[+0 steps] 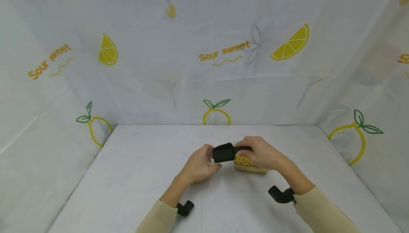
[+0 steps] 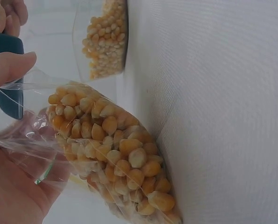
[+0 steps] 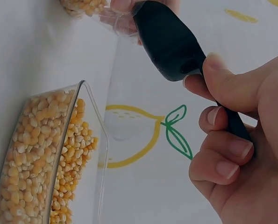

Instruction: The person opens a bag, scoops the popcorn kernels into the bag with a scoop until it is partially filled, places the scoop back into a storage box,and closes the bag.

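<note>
My right hand (image 1: 260, 152) grips a black scoop (image 1: 224, 153) by its handle, thumb and fingers wrapped round it. No kernels show in the scoop's bowl in the head view. The scoop's tip is at the mouth of a clear plastic bag (image 2: 40, 135), which my left hand (image 1: 198, 163) holds near its top. Corn kernels (image 2: 115, 149) fill the bag's lower part, close to the white tabletop; in the head view the left hand hides most of the bag. Beneath and beside the right hand stands a clear rectangular container (image 3: 82, 88) holding more corn kernels (image 3: 36, 144).
A white cloth (image 1: 134, 169) covers the table. Behind it hangs a white curtain (image 1: 137, 94) printed with lemons and lettering, which also runs along both sides. A black camera mount (image 1: 281, 194) sits on the right wrist and another mount (image 1: 186, 209) on the left.
</note>
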{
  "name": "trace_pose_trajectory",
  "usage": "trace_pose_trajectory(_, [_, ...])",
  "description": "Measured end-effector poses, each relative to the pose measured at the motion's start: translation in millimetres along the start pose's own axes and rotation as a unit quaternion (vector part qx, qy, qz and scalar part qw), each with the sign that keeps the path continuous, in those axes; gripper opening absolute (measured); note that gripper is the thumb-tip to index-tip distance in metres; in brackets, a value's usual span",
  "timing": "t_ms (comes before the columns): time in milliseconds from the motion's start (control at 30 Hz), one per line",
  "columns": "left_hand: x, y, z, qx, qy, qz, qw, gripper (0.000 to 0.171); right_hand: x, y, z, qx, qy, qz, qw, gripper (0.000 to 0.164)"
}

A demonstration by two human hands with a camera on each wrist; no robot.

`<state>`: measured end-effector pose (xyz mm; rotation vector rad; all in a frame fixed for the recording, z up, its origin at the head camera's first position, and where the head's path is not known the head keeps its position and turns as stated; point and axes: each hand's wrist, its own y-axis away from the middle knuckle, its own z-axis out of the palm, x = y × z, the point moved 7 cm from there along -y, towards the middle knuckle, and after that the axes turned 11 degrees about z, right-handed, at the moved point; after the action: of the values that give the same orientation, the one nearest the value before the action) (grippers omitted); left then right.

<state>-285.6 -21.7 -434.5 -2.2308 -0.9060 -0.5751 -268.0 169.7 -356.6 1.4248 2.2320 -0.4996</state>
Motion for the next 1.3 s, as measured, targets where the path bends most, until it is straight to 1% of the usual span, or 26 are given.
trace_pose_trajectory(267, [1.5,0.4,-0.5,0.002,-0.001,-0.007,1.0,0.052,10.5,4.8,-2.3,0.003,-0.02,0.008,1.0,0.021])
trace_pose_trajectory(433, [1.6,0.6,-0.5,0.002,0.002,-0.009,1.0,0.052,21.0,9.2,-4.7,0.005,-0.033,0.024,0.999,0.023])
trace_pose_trajectory(700, [0.1,0.6,0.5,-0.003,0.004,-0.005,1.0,0.053,33.4,16.4,-10.3,0.009,-0.049,0.038,0.998,0.027])
trace_pose_trajectory(867, [-0.3,0.2,0.3,-0.004,0.002,-0.002,1.0,0.053,44.0,20.3,-10.9,0.008,-0.047,0.058,0.997,0.026])
trace_pose_trajectory(1100, [1.1,0.3,-0.5,-0.011,0.0,-0.012,0.9999,0.053,54.7,27.3,-12.2,0.011,-0.044,0.076,0.996,0.031])
trace_pose_trajectory(1300, [1.7,0.5,0.7,-0.019,0.0,-0.018,0.9997,0.055,70.6,36.3,-12.6,0.014,-0.037,0.091,0.995,0.035])
